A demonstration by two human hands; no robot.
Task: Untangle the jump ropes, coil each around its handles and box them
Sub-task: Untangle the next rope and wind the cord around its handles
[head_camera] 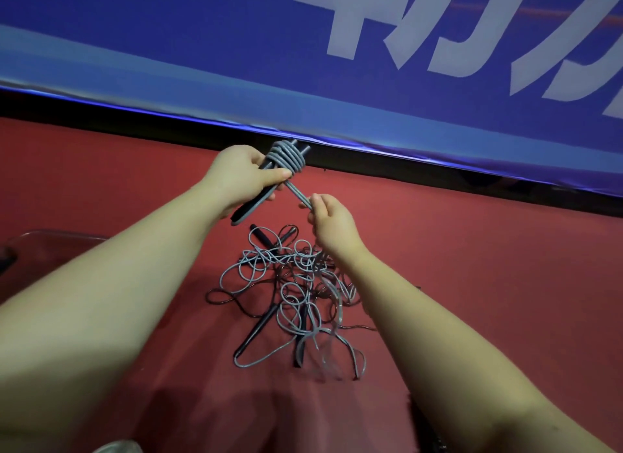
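Head view: the left hand [242, 176] is curled round a pair of black handles [251, 206], held up over the red surface [472, 267] in front of a blue banner [236, 65]. A tight coil [286, 156] of several grey turns sits near the handles' far ends. From the coil a taut run of grey rope [298, 196], seemingly doubled, leads down to the right hand [332, 223], which pinches it between thumb and fingertips. Below that hand the rope drops, blurred, into the tangle [296, 291] of grey and dark cords lying on the red surface, with more black handles, one of them [258, 328], caught up in it.

The main risk, as I judge it, is that the free length is not clear of the heap: winding on could drag loops of another rope up with it or pull a knot tight. The turns sit close to the handle tips, so slack in the right hand could let them slide off the end. If the left grip loosens, the two handles may splay and the coil go loose. At the left edge a clear box [50, 237] is only partly in view; I cannot tell what it holds
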